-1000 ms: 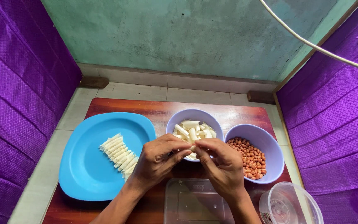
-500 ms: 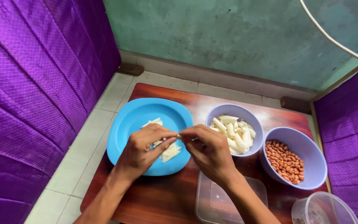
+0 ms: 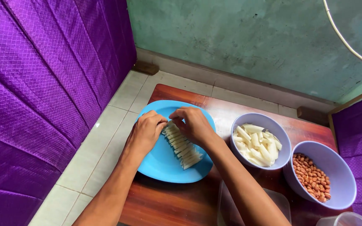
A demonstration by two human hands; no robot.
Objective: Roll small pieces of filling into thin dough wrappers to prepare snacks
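My left hand [image 3: 145,132] and my right hand [image 3: 193,123] meet over the far part of a round blue plate [image 3: 160,169]. Their fingertips pinch a small white rolled piece [image 3: 168,124] at the far end of a row of white rolled pieces [image 3: 184,150] lying side by side on the plate. The fingers hide most of the held piece. To the right stands a lilac bowl [image 3: 236,125] holding several loose white pieces [image 3: 258,144]. Beyond it is a second lilac bowl [image 3: 342,169] with red-brown peanuts [image 3: 313,171].
Everything rests on a brown wooden board [image 3: 168,203] on a tiled floor [image 3: 101,138]. A clear plastic box [image 3: 231,205] sits near my right forearm, and a clear round tub [image 3: 345,219] at bottom right. Purple cloth [image 3: 42,83] hangs left; a green wall [image 3: 252,37] stands behind.
Both hands carried a white piece leftward from over the bowl of white pieces to the blue plate and lowered it to the far end of the row. The view swung left.
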